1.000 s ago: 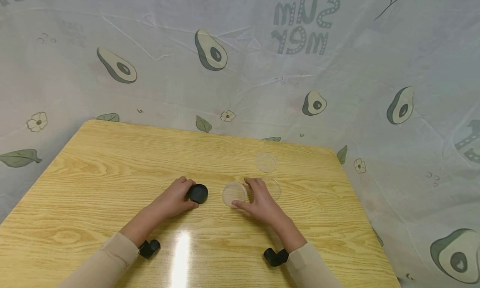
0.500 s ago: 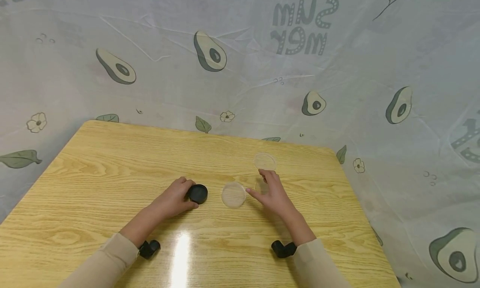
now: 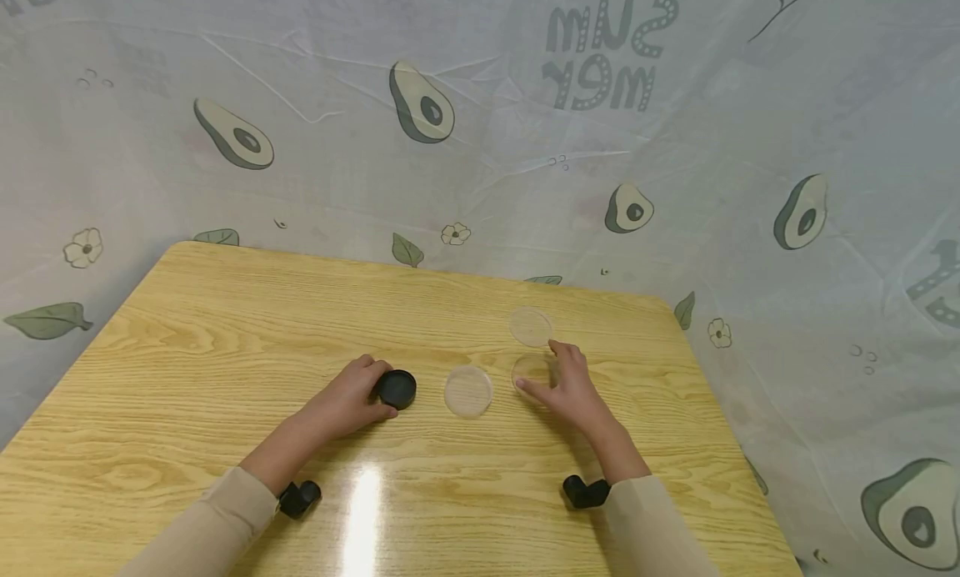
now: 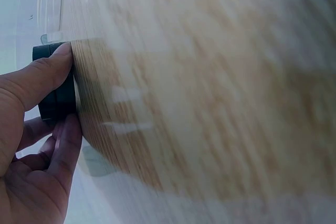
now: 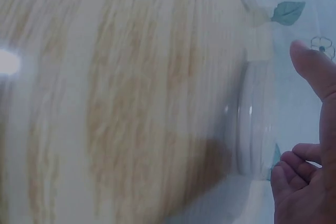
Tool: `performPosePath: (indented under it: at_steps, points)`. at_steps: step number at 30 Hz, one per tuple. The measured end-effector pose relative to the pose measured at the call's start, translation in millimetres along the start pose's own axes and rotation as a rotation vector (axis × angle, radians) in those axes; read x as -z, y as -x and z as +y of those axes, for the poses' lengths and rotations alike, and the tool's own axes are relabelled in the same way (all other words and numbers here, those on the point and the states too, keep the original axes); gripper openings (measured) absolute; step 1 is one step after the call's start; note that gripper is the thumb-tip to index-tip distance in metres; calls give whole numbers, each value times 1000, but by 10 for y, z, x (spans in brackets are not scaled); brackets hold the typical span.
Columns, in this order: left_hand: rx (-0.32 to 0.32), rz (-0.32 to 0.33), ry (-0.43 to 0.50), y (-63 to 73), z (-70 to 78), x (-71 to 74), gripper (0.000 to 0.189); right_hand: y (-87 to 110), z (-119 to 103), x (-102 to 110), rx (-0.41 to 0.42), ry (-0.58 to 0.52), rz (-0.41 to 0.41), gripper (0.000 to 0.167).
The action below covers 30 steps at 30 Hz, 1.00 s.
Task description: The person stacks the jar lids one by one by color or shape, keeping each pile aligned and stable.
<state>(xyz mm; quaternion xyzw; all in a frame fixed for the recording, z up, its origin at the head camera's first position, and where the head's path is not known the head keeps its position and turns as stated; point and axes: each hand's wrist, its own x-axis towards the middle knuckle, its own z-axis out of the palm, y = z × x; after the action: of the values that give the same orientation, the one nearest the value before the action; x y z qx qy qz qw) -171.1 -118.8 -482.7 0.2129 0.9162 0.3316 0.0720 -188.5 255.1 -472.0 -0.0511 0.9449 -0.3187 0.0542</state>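
A small round black dish-like piece (image 3: 397, 389) with a raised rim lies on the wooden table. My left hand (image 3: 348, 398) grips its side between thumb and fingers; the left wrist view shows the thumb (image 4: 51, 69) across the black piece (image 4: 59, 95). To its right lies a clear round petri dish (image 3: 468, 392), touched by neither hand. My right hand (image 3: 570, 389), thumb and fingers spread, hovers over another clear round piece (image 3: 529, 368). In the right wrist view, a gap shows between the right hand (image 5: 310, 166) and the clear dish (image 5: 252, 119).
Farther back lies a flat clear disc (image 3: 531, 326), beyond the right fingertips. The wooden table (image 3: 262, 327) ends at a patterned cloth (image 3: 330, 160) behind and at the right. A bright light reflection (image 3: 363, 510) shows near the front.
My right hand has left the middle clear petri dish and moved right, over the clear piece beside it. The left hand and the black piece have stayed in place.
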Motion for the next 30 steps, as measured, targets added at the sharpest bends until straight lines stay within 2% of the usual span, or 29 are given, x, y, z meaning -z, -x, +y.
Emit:
performPosePath:
  at_steps: [12,30]
  points:
    - [13,-24,25,-16,-2,-6,52,19,101,-39,-34,30,-39,105]
    - [28,-27,23,-38,17,32,52,14,57,-19,-34,54,-90,107]
